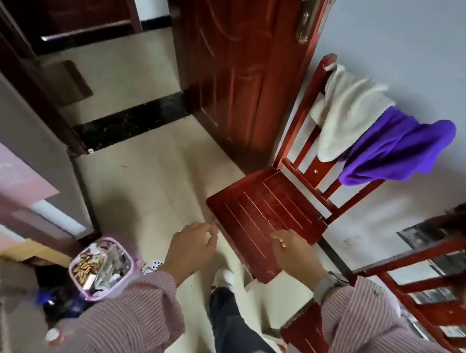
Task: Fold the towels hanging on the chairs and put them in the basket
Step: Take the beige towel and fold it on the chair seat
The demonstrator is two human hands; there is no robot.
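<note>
Both striped pink sleeves reach forward over the pale tiled floor (148,170). The left hand (190,245) hangs with its fingers loosely curled and holding nothing; the right hand (294,252) hovers over the front edge of the red slatted wooden chair (266,211), fingers relaxed and slightly apart. Farther off, a cream terry towel (345,114) and a purple towel (400,149) drape side by side, touching, over the chair's backrest.

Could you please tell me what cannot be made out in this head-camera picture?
- Second chair: cut off by the right edge; whether it bears towels is unknown.
- Towel basket: not identifiable anywhere.
- Pink bin contents: too small, blurred.
- White towel: lower right edge hidden under the purple towel.
</note>
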